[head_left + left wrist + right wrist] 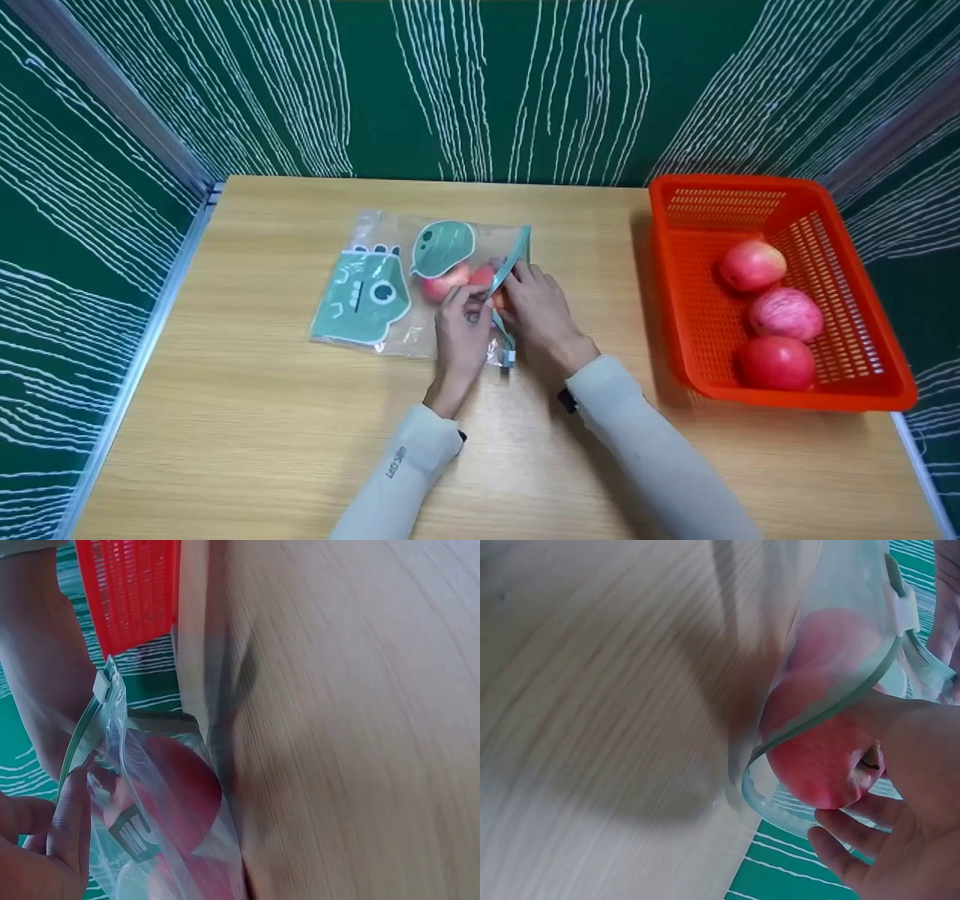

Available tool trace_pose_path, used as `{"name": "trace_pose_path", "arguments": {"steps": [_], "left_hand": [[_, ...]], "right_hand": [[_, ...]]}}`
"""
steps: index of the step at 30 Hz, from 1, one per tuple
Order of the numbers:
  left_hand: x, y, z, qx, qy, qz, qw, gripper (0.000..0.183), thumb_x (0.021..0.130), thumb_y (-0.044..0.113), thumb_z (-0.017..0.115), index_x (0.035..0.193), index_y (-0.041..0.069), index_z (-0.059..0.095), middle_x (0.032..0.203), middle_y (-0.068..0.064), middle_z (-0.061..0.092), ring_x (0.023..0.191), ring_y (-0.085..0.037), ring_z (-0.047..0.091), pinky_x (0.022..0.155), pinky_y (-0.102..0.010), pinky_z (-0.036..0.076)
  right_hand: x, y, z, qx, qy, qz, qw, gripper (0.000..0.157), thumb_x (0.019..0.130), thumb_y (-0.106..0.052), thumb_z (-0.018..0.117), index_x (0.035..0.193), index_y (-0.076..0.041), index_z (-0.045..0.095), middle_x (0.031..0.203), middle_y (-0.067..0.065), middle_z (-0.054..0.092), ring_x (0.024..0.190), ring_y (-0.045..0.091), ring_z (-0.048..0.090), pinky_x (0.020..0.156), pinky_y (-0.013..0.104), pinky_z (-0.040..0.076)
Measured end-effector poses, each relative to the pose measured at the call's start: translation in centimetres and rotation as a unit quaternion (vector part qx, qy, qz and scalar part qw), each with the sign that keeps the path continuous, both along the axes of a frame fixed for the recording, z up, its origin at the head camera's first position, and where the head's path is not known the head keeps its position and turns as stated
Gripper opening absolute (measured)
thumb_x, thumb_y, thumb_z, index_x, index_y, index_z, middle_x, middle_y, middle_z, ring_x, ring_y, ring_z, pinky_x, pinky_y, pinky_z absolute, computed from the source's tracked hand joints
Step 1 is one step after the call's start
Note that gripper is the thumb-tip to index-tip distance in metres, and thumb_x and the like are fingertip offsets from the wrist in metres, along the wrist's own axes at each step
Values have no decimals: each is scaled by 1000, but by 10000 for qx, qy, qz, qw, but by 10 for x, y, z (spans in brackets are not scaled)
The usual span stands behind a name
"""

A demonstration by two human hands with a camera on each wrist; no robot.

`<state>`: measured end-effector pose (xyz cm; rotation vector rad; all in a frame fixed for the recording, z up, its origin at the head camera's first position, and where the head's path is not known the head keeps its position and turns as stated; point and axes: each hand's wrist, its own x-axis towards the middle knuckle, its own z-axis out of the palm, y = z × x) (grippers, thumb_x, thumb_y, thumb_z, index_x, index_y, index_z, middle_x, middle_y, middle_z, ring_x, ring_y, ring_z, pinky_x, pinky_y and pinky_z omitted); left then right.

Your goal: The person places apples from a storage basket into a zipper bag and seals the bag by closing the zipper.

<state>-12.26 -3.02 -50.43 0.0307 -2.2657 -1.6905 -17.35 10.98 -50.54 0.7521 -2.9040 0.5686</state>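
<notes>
Both hands at the mouth of a fruit bag in the middle of the table.

I see my left hand [460, 328] pinching the green zip edge of the clear plastic zip bag with green cartoon prints [390, 289], which lies flat on the pale wooden table [247, 420]. My right hand [538, 313] cups a red apple [826, 757] at the bag's open mouth; another apple [442, 283] sits inside. To the right stands an orange plastic basket [679, 315] holding three red apples [775, 362].

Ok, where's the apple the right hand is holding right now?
In the right wrist view the apple sits halfway through the mouth of the zip bag, cupped by the right hand, another apple behind it inside.
</notes>
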Motion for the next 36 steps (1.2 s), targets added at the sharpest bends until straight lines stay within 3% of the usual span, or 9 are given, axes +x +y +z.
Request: {"name": "trace_pose_path", "arguments": {"steps": [8,15,19,23,27,31,36], "left_hand": [[0,1,1,56,-45,-18,10000,20,94,-11,70,113,-5,72,105,-15,69,91,-25,72,83,-31,63],[2,0,1,-2,-203,-36,9998,22,96,-8,71,117,-3,72,110,-14,70,93,-23,71,86,-29,63],[2,0,-1,12,-229,-47,9997,23,96,-7,72,118,-2,72,111,-13,70,93,-23,71,86,-29,63],[1,0,-2,48,-117,-27,9999,22,94,-10,70,115,-3,72,107,-15,70,89,-24,72,81,-30,63],[1,1,-3,73,-21,-2,10000,21,93,-12,69,112,-5,72,104,-16,69,87,-26,72,78,-30,63],[1,2,-3,85,-43,22,10000,19,93,-10,71,111,-4,72,103,-15,69,87,-26,73,75,-30,63],[1,2,-4,249,-98,4,9996,18,93,-10,71,111,-4,73,103,-14,68,86,-26,73,77,-31,63]], "right_hand": [[-4,-2,-2,198,-139,261,9994,67,99,-10,74,159,-9,45,154,20,49,140,41,50,103,57,54],[-3,-1,-1,-51,-327,618,9975,67,102,-1,67,162,-8,39,166,25,35,155,42,33,118,58,43],[-2,2,-1,-162,-158,728,9971,68,101,-4,70,161,-5,39,166,28,34,154,43,34,121,56,39],[-2,6,-3,-336,97,810,9961,68,99,-10,75,157,0,42,160,30,41,149,45,43,120,56,41],[-1,11,-2,-251,-116,647,9975,75,97,-16,79,159,-1,39,162,27,39,145,44,48,120,55,42],[2,17,3,55,-554,316,9979,83,98,-25,78,164,-3,32,168,25,32,150,43,42,122,54,39],[8,27,9,254,-769,40,9967,90,96,-34,79,165,-5,30,167,25,35,150,43,42,122,56,39]]}}
